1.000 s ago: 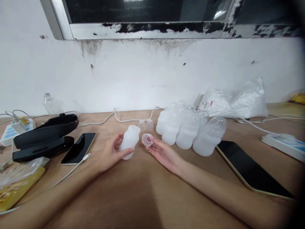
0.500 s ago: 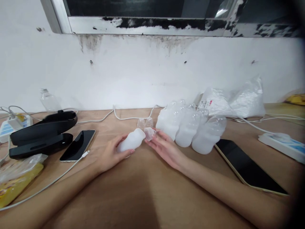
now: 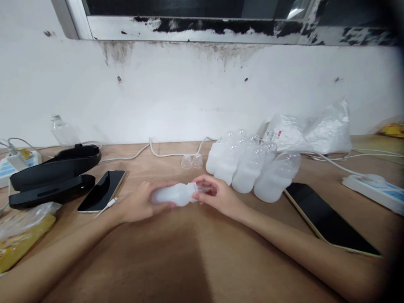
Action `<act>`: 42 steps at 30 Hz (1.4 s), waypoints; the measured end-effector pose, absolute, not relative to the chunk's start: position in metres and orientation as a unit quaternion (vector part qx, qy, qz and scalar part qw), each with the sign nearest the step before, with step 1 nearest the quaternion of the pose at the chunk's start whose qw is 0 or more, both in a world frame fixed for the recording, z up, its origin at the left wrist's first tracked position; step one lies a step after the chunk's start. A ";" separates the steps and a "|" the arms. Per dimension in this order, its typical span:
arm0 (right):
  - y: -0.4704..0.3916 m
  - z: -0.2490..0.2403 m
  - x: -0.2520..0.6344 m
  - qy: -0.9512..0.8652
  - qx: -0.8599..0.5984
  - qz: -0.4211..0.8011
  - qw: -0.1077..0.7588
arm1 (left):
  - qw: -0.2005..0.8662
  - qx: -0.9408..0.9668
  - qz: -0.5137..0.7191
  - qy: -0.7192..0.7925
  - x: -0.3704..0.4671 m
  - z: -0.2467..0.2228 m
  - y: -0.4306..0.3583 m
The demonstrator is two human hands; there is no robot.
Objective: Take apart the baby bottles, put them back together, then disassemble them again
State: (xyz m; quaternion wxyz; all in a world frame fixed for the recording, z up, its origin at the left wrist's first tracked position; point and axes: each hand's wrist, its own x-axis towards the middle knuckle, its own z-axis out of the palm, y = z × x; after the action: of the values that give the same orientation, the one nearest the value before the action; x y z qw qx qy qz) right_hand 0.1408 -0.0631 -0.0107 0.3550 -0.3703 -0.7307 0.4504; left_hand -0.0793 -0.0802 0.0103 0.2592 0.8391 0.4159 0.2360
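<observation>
My left hand [image 3: 142, 202] is wrapped round the body of a frosted white baby bottle [image 3: 170, 195], which lies nearly level above the table. At the bottle's mouth, my right hand [image 3: 219, 195] grips a collar with a clear nipple [image 3: 204, 190]; the collar meets the bottle neck. Whether it is threaded on, I cannot tell. Behind the hands, two clear dome caps [image 3: 192, 161] stand side by side. To the right of them is a cluster of several frosted baby bottles [image 3: 249, 168] with clear domed tops.
Black phones lie at left [image 3: 102, 191] and right [image 3: 328, 219]. An open black case [image 3: 55, 174], a yellow plastic packet [image 3: 28, 237] and a clear bottle [image 3: 64, 131] are on the left. Plastic bags [image 3: 309, 132] and a power strip [image 3: 375, 189] sit at right. Cables run along the wall.
My right hand has brought the nipple collar against the bottle's mouth. The bottle has turned from tilted to nearly level and come slightly closer to me.
</observation>
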 end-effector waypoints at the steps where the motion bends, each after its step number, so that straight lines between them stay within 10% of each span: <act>1: -0.064 -0.011 0.140 -0.716 -0.394 0.473 0.329 | 0.193 0.860 0.242 0.405 -0.077 0.010 -0.082; 14: -0.060 0.005 0.153 -0.871 -0.281 0.269 0.300 | 0.089 0.876 0.247 0.405 -0.082 -0.001 -0.079; 25: -0.066 0.007 0.142 -0.687 -0.414 0.576 0.155 | -0.176 0.893 0.260 0.323 -0.080 -0.011 -0.086; 33: -0.071 0.006 0.145 -0.887 -0.376 0.178 0.202 | 0.050 0.878 0.261 0.398 -0.078 -0.009 -0.081; 42: -0.082 0.003 0.137 -0.830 -0.390 0.312 0.249 | -0.164 0.889 0.307 0.297 -0.084 -0.017 -0.085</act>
State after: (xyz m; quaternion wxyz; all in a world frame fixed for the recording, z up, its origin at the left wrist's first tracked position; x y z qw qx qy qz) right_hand 0.1369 -0.0815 0.0031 0.2490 -0.3895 -0.8300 0.3121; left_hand -0.0840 -0.0852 -0.0173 -0.1639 0.8891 0.2969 0.3074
